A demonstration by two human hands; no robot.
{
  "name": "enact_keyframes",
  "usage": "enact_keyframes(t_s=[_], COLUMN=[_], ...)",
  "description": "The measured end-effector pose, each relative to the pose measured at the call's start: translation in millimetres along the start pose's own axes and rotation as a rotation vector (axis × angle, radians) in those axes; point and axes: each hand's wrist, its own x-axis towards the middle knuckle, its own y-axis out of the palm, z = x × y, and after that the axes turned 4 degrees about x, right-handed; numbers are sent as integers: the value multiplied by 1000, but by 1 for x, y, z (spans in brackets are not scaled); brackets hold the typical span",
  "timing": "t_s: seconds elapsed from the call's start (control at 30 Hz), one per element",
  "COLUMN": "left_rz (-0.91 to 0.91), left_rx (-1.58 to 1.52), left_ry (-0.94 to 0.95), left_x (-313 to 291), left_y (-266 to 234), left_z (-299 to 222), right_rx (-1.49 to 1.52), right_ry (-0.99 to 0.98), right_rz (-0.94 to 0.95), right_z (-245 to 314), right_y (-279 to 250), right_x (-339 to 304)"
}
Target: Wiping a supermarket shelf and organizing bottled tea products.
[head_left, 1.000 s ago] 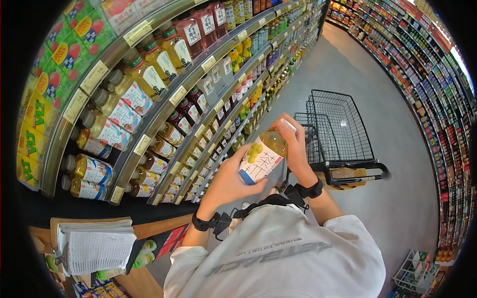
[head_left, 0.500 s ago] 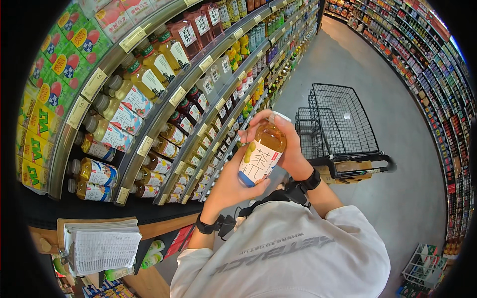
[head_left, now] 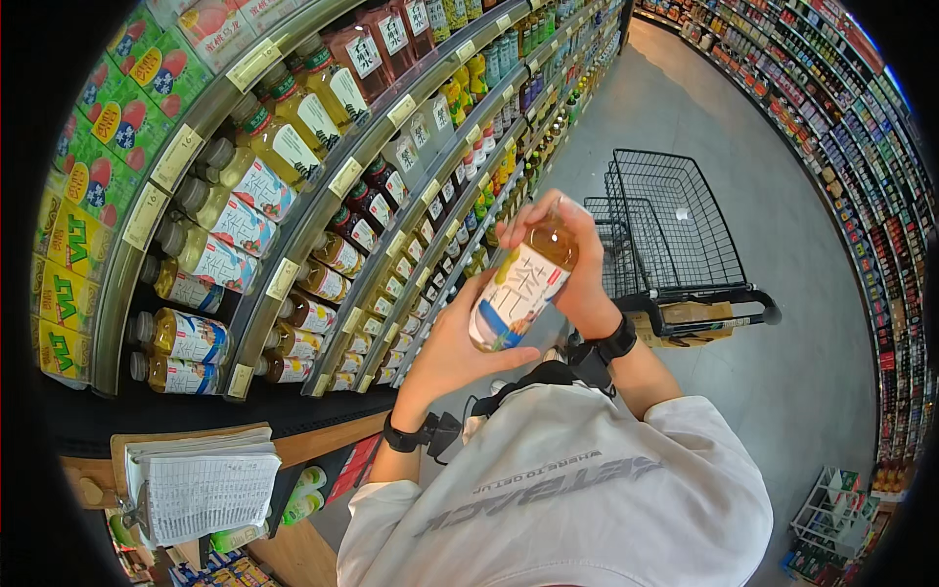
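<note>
A clear plastic tea drink bottle [head_left: 523, 293] with amber liquid and a white and blue label is in front of my chest. It tilts, its top end up and to the right. My left hand [head_left: 445, 347] supports its lower end, the thumb stretched along the near side. Closed round the upper end is my right hand [head_left: 584, 256], whose fingers hide the cap. Black bands sit on both wrists. Left of my hands, shelved bottles [head_left: 201, 338] of a similar kind lie tilted in rows.
Long drink shelves [head_left: 347, 181] run along the left with price tags. Beyond my right hand stands a black wire shopping cart [head_left: 675, 225], a cardboard box [head_left: 690, 323] under its handle. A clipboard with papers [head_left: 210, 494] rests at lower left. More shelving [head_left: 831, 196] lines the right.
The bottle has turned in my hands, its label now facing more to the right. My right hand has shifted over the top, covering the white cap seen before.
</note>
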Motion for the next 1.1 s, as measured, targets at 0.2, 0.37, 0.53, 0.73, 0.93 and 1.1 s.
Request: enact_keyframes(t_s=[0.2,0.37,0.53,0.73,0.93,1.1], left_rz=[-29,186,425,245,168,53], left_rx=[-97,-523,-1179,-770,-502,-484], left_ry=[-27,-258,-307,-388,-156,-98], left_x=[-1,-5,-8,2,9,19], left_y=[-1,-28,-25,-15,-6,3], left_z=[13,14,24,23,44,39], right_rx=[10,3,337,410,516,534], right_ry=[89,87,39,179,346,449], right_rz=[-190,-102,35,-456,-488,-490], right_z=[1,-8,-25,-24,-35,-24], right_y=[11,16,9,-3,-43,-46], right_x=[1,-3,-3,1,3,13])
